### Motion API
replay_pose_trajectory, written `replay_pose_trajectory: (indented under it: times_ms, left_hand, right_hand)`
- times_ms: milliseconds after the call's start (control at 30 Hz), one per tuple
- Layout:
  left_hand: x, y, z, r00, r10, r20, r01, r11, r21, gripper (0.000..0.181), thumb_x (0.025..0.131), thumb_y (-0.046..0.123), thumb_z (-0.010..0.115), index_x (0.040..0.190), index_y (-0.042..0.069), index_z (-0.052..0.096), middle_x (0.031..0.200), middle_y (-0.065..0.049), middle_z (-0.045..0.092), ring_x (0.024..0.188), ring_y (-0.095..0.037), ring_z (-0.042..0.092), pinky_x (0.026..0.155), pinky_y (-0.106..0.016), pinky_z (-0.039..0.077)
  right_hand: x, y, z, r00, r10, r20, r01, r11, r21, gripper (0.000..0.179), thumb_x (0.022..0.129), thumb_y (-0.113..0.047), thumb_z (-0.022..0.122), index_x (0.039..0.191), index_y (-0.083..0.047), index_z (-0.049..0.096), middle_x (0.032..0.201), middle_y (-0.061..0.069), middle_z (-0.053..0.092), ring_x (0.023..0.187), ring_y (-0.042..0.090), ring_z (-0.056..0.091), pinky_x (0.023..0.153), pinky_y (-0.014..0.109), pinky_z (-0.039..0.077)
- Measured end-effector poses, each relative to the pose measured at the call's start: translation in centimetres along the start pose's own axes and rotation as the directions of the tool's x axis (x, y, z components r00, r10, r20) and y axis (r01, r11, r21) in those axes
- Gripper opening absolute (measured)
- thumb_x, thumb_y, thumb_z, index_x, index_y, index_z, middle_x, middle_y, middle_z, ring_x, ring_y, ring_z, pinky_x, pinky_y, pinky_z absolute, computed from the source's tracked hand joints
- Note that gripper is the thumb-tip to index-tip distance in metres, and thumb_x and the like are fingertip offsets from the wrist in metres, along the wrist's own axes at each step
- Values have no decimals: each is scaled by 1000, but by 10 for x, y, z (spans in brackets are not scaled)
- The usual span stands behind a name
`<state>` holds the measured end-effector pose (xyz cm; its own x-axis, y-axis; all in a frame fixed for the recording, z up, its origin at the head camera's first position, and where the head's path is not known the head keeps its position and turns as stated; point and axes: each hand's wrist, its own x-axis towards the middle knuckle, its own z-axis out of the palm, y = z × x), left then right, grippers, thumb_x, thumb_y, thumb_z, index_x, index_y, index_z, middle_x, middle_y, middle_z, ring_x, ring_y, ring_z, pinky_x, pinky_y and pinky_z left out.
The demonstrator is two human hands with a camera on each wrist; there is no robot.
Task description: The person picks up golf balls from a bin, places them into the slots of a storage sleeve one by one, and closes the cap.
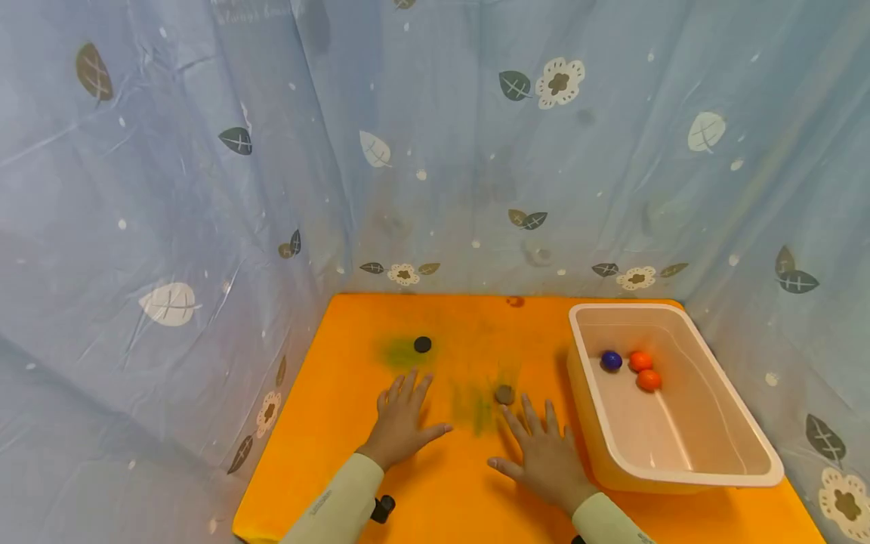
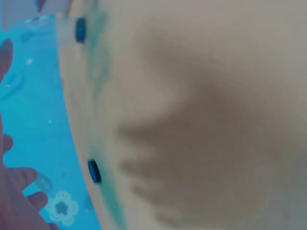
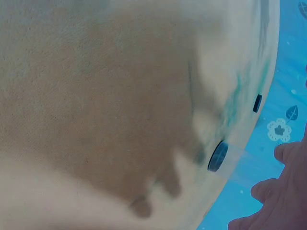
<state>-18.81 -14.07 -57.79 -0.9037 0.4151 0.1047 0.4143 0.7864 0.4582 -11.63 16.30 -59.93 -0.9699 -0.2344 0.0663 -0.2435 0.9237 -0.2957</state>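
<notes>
Both hands hover over an orange table (image 1: pixel 469 483) with fingers spread and nothing in them. My left hand (image 1: pixel 401 427) is on the left, its fingertips just short of a small black disc (image 1: pixel 423 344) lying flat. The right hand (image 1: pixel 549 462) has its fingertips close to a clear, see-through cylinder (image 3: pixel 242 165) with a dark round end (image 1: pixel 504 394) at the table. In the left wrist view, the black disc (image 2: pixel 94 171) and the cylinder's dark end (image 2: pixel 80 29) both appear beyond the hand's shadow.
A white plastic bin (image 1: pixel 680 479) stands at the right, beside my right hand. Inside it lie a blue ball (image 1: pixel 611 360) and two orange balls (image 1: pixel 640 361). Green smears (image 1: pixel 401 352) mark the table. A patterned blue curtain (image 1: pixel 435 151) surrounds the back and sides.
</notes>
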Motion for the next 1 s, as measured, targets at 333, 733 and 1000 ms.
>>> replay_pose_trajectory:
  times_ms: [333, 733, 1000]
  left_hand:
    - [73, 33, 30, 986, -128, 108, 168, 770, -616, 100, 96, 61, 80, 174, 21, 31, 174, -5, 32, 156, -39, 34, 115, -65, 40]
    - [122, 52, 76, 990, -64, 127, 137, 676, -725, 96, 93, 37, 91, 171, 22, 37, 170, -4, 38, 153, -39, 39, 116, -61, 41]
    - [137, 66, 102, 991, 32, 131, 72, 698, -713, 52, 101, 26, 85, 148, 31, 64, 143, 6, 63, 132, -25, 61, 107, -51, 52]
  right_hand:
    - [-9, 10, -2, 1000, 20, -18, -21, 1000, -11, 96, 96, -83, 59, 169, -23, 47, 174, 20, 30, 149, 65, 29, 99, 86, 38]
    - [-18, 3, -2, 997, 59, -43, -57, 997, 46, 91, 96, -77, 66, 168, -24, 47, 176, 17, 28, 151, 62, 28, 99, 84, 40]
    - [-32, 13, 2, 994, 106, 13, -107, 991, 85, 92, 97, -77, 65, 169, -24, 46, 176, 17, 26, 152, 62, 25, 96, 84, 43]
